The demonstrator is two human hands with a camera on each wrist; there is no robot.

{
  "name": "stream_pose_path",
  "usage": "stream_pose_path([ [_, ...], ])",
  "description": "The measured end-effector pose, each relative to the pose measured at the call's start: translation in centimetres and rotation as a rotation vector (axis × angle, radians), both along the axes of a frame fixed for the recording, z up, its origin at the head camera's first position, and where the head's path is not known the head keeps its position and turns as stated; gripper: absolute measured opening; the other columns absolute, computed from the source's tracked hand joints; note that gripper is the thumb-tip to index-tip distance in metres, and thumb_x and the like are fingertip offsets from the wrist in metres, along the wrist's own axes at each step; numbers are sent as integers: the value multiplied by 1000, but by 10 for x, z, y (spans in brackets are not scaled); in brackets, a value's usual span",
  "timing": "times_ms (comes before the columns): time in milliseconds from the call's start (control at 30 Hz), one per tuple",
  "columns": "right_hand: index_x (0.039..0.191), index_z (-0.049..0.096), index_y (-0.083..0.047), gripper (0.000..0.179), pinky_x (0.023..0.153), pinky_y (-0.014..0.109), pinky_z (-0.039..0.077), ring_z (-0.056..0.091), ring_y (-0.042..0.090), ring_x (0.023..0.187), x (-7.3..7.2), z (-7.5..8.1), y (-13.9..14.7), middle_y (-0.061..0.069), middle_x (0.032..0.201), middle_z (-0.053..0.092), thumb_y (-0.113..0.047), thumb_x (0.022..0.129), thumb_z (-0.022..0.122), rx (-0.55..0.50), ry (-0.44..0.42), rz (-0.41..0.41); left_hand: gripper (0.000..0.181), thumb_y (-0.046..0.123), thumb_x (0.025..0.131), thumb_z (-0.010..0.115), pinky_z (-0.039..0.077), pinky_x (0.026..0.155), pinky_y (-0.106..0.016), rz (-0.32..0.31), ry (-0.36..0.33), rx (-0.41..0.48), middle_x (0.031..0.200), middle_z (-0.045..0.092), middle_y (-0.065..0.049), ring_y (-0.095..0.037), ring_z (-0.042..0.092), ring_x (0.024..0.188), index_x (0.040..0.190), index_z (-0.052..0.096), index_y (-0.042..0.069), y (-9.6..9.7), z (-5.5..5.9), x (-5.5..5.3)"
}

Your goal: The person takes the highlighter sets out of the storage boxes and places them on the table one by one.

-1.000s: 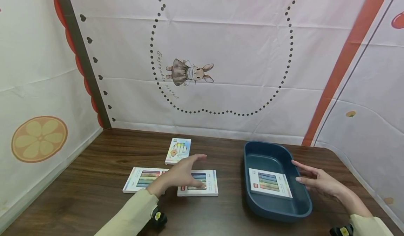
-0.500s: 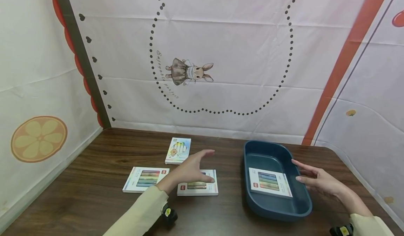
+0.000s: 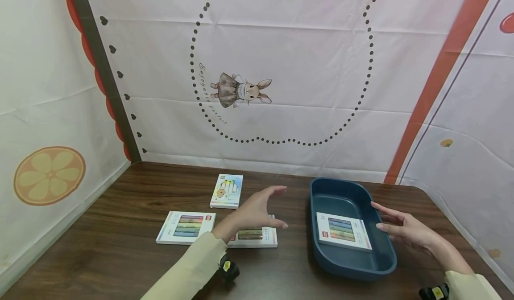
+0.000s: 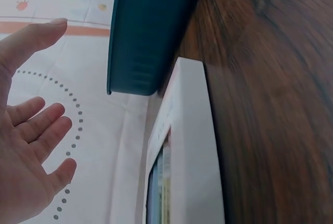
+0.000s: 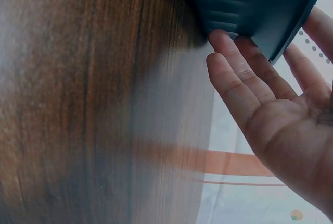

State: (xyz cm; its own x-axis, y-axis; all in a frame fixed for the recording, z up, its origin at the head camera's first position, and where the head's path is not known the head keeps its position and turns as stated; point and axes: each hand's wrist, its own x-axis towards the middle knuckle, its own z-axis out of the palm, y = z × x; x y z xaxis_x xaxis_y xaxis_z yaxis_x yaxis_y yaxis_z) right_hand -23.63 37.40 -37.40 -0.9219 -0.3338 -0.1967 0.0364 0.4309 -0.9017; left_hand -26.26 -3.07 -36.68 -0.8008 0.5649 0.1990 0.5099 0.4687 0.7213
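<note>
My left hand (image 3: 253, 211) hovers over a flat white box (image 3: 270, 238), whose window shows rows of coloured sticks. Its thumb and fingers are spread apart with nothing between them. The left wrist view has that box's white edge (image 4: 197, 140) beside the palm and apart from it. At the right, the fingertips of my right hand (image 3: 411, 233) rest at the rim of a dark blue bin (image 3: 335, 203). Seen from the right wrist, extended fingers (image 5: 234, 86) lie against the bin's outer wall. Inside the bin is a similar white box (image 3: 345, 232) of coloured sticks, lying flat.
Another windowed white box (image 3: 186, 227) lies to the left on the brown wooden table (image 3: 100, 246). Behind it is a smaller box (image 3: 227, 191) with a yellow and blue picture. A white printed cloth (image 3: 305, 81) closes off the back and sides.
My left hand has shifted rightward and slightly up across the white box, its fingers still spread. My right hand and the bin have stayed in place.
</note>
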Motion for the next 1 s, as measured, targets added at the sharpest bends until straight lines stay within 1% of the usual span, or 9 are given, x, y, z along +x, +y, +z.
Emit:
stream_pose_path([
  [200, 145, 18, -17, 64, 80, 46, 48, 51, 35, 110, 1, 0, 0, 44, 136, 12, -19, 92, 53, 28, 15, 1, 87, 34, 66, 80, 34, 99, -41, -4, -6, 12, 135, 44, 2, -15, 40, 124, 138, 36, 18, 12, 5, -1],
  [433, 146, 19, -18, 63, 80, 46, 48, 51, 34, 110, 1, 1, -1, 44, 136, 12, -19, 92, 53, 26, 14, -1, 85, 33, 66, 80, 36, 98, -36, -44, 48, 9, 134, 46, 1, -14, 42, 122, 137, 37, 18, 29, 9, 0],
  [533, 145, 19, -17, 63, 80, 46, 48, 50, 35, 110, 1, 1, -1, 44, 136, 12, -19, 92, 53, 27, 15, -3, 84, 33, 67, 80, 36, 99, -34, -60, 59, 12, 134, 46, 0, -13, 42, 122, 137, 37, 16, 35, 11, 0],
  [633, 145, 18, -16, 64, 81, 46, 48, 50, 35, 111, 1, 1, -1, 44, 136, 12, -19, 92, 53, 26, 14, -1, 84, 33, 67, 80, 36, 98, -34, -66, 56, 14, 134, 46, 0, -13, 43, 122, 137, 38, 15, 40, 14, 2],
  [800, 146, 19, -19, 63, 80, 46, 48, 52, 32, 109, 1, 0, 0, 44, 136, 12, -20, 92, 53, 18, 4, -7, 84, 32, 67, 81, 36, 99, -32, -73, 49, 15, 134, 46, 2, -11, 42, 122, 137, 38, 16, 48, 17, 2],
  [1000, 145, 20, -21, 62, 81, 47, 48, 51, 31, 109, 1, 0, 0, 44, 136, 11, -20, 92, 53, 4, -6, -9, 83, 30, 68, 80, 35, 100, -31, -104, 54, 27, 136, 45, 3, -11, 42, 123, 137, 37, 14, 57, 16, 0],
])
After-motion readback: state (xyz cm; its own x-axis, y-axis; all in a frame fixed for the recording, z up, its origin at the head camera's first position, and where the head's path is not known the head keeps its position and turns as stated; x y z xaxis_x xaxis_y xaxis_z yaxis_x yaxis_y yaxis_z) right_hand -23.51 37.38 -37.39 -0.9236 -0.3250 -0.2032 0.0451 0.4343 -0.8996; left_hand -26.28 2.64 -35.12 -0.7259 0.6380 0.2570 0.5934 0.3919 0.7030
